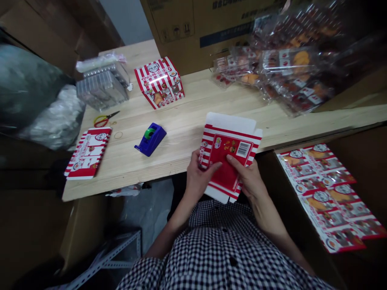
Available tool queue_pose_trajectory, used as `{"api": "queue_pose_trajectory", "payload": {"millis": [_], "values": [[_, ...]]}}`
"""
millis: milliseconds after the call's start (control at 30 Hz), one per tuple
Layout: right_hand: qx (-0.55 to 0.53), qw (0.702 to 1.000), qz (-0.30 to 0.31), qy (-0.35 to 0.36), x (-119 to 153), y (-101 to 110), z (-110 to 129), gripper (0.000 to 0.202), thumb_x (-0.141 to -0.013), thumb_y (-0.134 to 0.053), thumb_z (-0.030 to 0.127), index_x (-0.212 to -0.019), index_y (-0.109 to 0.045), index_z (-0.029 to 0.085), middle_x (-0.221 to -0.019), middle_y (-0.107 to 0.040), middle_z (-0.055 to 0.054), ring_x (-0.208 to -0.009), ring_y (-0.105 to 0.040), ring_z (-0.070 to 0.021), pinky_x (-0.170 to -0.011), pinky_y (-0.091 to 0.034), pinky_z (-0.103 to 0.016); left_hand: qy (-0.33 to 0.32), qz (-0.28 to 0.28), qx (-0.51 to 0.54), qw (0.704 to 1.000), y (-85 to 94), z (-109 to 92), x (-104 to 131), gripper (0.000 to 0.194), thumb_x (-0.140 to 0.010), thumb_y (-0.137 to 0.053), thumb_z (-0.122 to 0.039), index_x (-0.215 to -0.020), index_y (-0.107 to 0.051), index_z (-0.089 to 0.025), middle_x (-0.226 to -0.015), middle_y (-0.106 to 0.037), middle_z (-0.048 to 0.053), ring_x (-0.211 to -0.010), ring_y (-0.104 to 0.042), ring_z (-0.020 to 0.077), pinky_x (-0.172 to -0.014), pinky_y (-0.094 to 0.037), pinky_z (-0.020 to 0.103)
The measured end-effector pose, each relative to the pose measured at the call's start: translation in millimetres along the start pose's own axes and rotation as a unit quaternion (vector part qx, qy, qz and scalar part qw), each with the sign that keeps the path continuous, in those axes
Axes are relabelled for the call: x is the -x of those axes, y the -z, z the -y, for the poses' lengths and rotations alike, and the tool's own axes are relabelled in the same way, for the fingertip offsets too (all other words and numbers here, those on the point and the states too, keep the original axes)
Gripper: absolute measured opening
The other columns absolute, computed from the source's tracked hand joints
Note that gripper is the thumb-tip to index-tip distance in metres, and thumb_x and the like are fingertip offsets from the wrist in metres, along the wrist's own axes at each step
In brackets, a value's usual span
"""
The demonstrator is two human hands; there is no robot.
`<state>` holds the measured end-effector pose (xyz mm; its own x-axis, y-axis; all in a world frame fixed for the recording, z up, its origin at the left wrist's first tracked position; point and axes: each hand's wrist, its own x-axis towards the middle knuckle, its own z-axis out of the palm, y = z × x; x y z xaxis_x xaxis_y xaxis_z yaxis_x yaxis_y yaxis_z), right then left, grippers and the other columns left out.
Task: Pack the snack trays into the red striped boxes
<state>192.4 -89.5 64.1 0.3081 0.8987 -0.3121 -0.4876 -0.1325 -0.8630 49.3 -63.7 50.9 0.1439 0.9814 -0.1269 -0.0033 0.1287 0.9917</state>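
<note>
Between my two hands is a red and white striped cardboard box (223, 177), its back with a barcode facing up. White flaps stand out at its far and near ends, and it looks rather flat. My left hand (198, 171) grips the left edge, thumb lying across the red panel. On the right edge my right hand (248, 173) holds it the same way, thumb pressed on the panel. The fingers underneath are hidden. Left of the hands, a blue tape dispenser (154, 143) with a green core sits on the wooden table (187, 121).
Scissors (104, 119) and a stack of flat striped boxes (89, 153) lie at left. Behind are clear plastic cases (102, 88) and a folded-up striped box (160, 82). Plastic-wrapped packs (284, 68) pile at back right. Finished-looking boxes (329, 193) rest in a carton at right.
</note>
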Motion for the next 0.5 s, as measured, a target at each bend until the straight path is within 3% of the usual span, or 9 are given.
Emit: {"api": "queue_pose_trajectory", "payload": {"millis": [67,133,333,500], "values": [[-0.004,0.999,0.034,-0.021,0,3,3,0.034,-0.072,-0.086,0.034,-0.102,-0.076,0.023,-0.105,-0.079,-0.005,-0.092,-0.076,-0.0266,-0.087,-0.062,-0.043,0.003,-0.005,0.046,0.999,4.8,1,-5,0.047,-0.083,-0.074,-0.037,-0.122,-0.052,-0.022,-0.117,-0.071,0.009,-0.097,-0.07,0.0217,-0.088,-0.058,0.041],[-0.005,0.999,0.035,-0.006,0,5,2,0.03,-0.074,-0.085,0.035,-0.1,-0.077,0.022,-0.102,-0.079,-0.005,-0.089,-0.076,-0.0262,-0.085,-0.063,-0.043,-0.016,-0.015,0.041,0.999,7.7,2,-7,0.049,-0.083,-0.074,-0.036,-0.125,-0.053,-0.023,-0.12,-0.069,0.009,-0.102,-0.069,0.022,-0.092,-0.056,0.042],[0.1,0.985,-0.055,0.133,-2,7,-8,0.026,-0.077,-0.082,0.037,-0.096,-0.078,0.021,-0.099,-0.079,-0.005,-0.087,-0.075,-0.0253,-0.086,-0.062,-0.043,-0.049,-0.017,-0.046,0.998,-1.4,2,0,0.074,-0.068,-0.087,-0.033,-0.131,-0.051,-0.025,-0.124,-0.068,0.009,-0.107,-0.067,0.0244,-0.095,-0.055,0.044],[0.082,0.984,-0.074,0.137,-5,8,-10,0.025,-0.077,-0.081,0.035,-0.097,-0.077,0.021,-0.101,-0.079,-0.005,-0.09,-0.074,-0.0249,-0.089,-0.061,-0.044,-0.048,-0.033,-0.038,0.998,-8.1,0,0,0.058,-0.074,-0.083,-0.033,-0.123,-0.055,-0.023,-0.115,-0.072,0.007,-0.098,-0.07,0.0224,-0.088,-0.058,0.041]]}}
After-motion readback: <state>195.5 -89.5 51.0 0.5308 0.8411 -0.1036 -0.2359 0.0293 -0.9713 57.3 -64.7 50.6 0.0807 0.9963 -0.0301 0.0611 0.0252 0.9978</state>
